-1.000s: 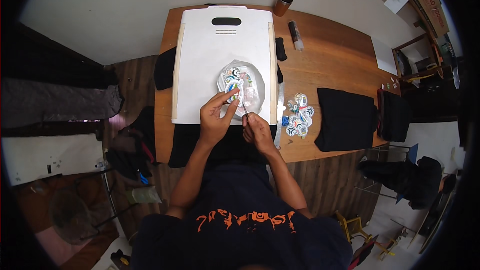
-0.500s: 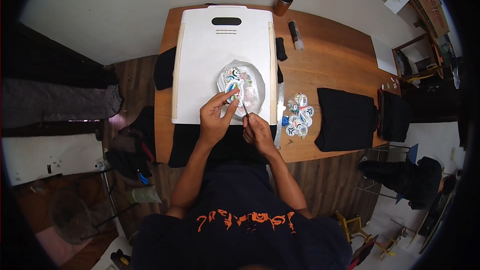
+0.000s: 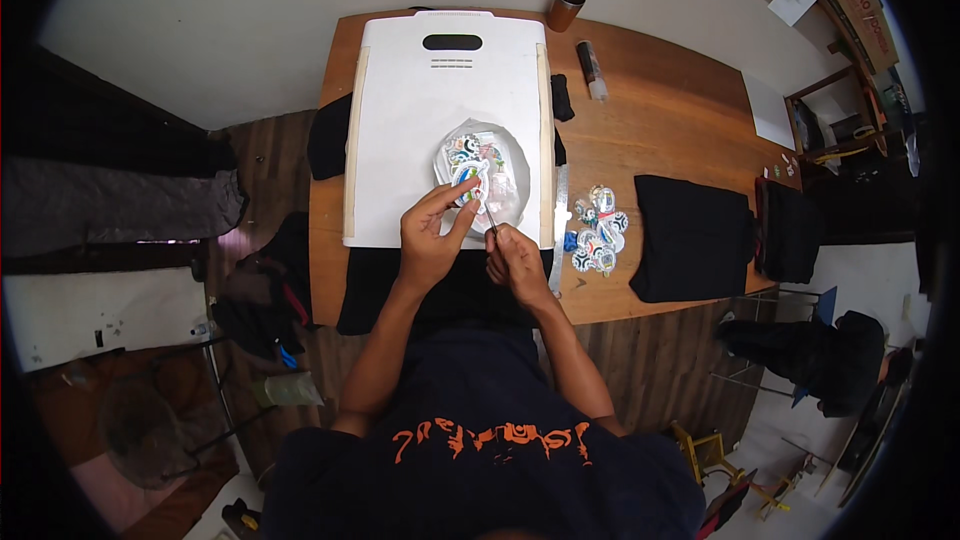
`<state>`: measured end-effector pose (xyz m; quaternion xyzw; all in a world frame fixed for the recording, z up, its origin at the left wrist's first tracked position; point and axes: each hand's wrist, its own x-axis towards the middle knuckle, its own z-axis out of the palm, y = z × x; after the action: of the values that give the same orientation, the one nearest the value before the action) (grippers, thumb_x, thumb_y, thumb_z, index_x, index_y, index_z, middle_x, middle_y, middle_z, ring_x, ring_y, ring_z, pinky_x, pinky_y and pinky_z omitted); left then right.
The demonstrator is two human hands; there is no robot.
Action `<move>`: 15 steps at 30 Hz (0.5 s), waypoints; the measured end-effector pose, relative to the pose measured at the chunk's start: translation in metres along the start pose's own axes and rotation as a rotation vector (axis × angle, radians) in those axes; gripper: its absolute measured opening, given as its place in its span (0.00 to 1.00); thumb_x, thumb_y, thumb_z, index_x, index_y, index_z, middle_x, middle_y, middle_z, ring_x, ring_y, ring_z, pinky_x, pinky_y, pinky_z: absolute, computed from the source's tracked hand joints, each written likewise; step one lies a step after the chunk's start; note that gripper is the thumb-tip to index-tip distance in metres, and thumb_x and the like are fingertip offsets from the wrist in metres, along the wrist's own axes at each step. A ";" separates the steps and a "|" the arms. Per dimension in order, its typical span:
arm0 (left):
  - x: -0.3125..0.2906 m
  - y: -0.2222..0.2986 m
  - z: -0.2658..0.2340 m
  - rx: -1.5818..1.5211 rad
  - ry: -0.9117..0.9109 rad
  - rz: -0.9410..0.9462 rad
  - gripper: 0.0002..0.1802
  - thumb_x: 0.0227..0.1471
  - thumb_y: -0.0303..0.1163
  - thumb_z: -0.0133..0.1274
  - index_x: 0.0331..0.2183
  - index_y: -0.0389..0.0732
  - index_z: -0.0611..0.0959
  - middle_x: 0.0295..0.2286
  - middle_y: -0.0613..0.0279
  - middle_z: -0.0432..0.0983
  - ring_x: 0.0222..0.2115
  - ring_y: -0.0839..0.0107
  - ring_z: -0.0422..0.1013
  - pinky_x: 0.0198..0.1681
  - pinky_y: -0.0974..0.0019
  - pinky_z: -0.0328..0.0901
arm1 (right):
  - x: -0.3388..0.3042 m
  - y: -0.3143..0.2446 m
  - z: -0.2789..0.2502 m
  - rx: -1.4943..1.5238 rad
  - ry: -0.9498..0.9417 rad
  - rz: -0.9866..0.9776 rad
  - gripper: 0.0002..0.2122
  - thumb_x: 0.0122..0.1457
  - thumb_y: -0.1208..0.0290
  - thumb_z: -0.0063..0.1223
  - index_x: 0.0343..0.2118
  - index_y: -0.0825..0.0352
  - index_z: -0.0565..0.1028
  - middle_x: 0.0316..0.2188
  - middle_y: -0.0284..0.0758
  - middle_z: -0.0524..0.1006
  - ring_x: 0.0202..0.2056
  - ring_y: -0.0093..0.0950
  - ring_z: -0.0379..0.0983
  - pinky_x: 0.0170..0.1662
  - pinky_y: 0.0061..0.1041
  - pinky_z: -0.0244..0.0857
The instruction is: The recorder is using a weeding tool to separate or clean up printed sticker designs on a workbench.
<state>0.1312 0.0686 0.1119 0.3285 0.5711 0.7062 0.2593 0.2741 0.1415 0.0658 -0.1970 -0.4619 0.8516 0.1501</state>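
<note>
Above a round white bowl-like container (image 3: 520, 202) lined with crumpled plastic, my left hand (image 3: 430, 238) pinches a printed patch (image 3: 466, 183) with a white border and blue, green and red marks. Close beside it, my right hand (image 3: 518, 262) is wrapped round a slim dark cutting tool (image 3: 491, 222). Its tip meets the lower right edge of the patch; whether it is a knife or small scissors is unclear. Other patterned pieces (image 3: 463, 148) lie in the container, which stands on a large white panel (image 3: 397, 130).
Right of the panel, a heap of round patterned pieces (image 3: 597, 240) lies on the wooden table (image 3: 660, 90), beside a long metal ruler (image 3: 561, 210). Folded black cloth (image 3: 693, 240) sits farther right. At the back are a brown cup (image 3: 566, 10) and a dark tube (image 3: 592, 70).
The patch in my left hand has turned slightly, its edge now a little narrower to view. Both hands stay almost in place.
</note>
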 end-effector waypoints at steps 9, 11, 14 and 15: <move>0.001 0.001 0.000 -0.025 0.000 -0.005 0.18 0.53 0.16 0.55 0.48 0.29 0.79 0.37 0.58 0.76 0.38 0.77 0.70 0.44 0.76 0.65 | 0.001 0.000 0.002 0.004 0.005 -0.004 0.17 0.71 0.57 0.34 0.32 0.66 0.66 0.13 0.22 0.53 0.13 0.13 0.45 0.18 0.17 0.41; 0.002 0.000 0.000 -0.029 -0.004 -0.001 0.18 0.53 0.16 0.55 0.48 0.29 0.79 0.37 0.58 0.76 0.38 0.77 0.71 0.44 0.75 0.65 | 0.002 0.001 0.001 0.006 0.003 -0.011 0.17 0.71 0.57 0.34 0.32 0.65 0.66 0.13 0.22 0.53 0.13 0.13 0.45 0.18 0.17 0.41; 0.003 0.002 0.001 -0.042 0.001 -0.001 0.18 0.54 0.16 0.55 0.48 0.29 0.79 0.37 0.57 0.76 0.38 0.77 0.71 0.44 0.75 0.65 | 0.002 0.002 0.001 0.013 0.000 -0.009 0.17 0.71 0.57 0.34 0.32 0.65 0.66 0.13 0.22 0.53 0.13 0.13 0.45 0.18 0.17 0.41; 0.003 0.002 0.001 -0.041 0.002 -0.001 0.18 0.54 0.16 0.55 0.48 0.29 0.79 0.37 0.57 0.76 0.38 0.77 0.71 0.44 0.75 0.65 | 0.002 0.002 0.002 0.012 0.002 -0.012 0.17 0.71 0.56 0.34 0.32 0.65 0.66 0.13 0.22 0.53 0.13 0.14 0.45 0.18 0.17 0.41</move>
<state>0.1301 0.0707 0.1144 0.3219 0.5570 0.7180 0.2657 0.2714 0.1400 0.0647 -0.1941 -0.4581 0.8531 0.1571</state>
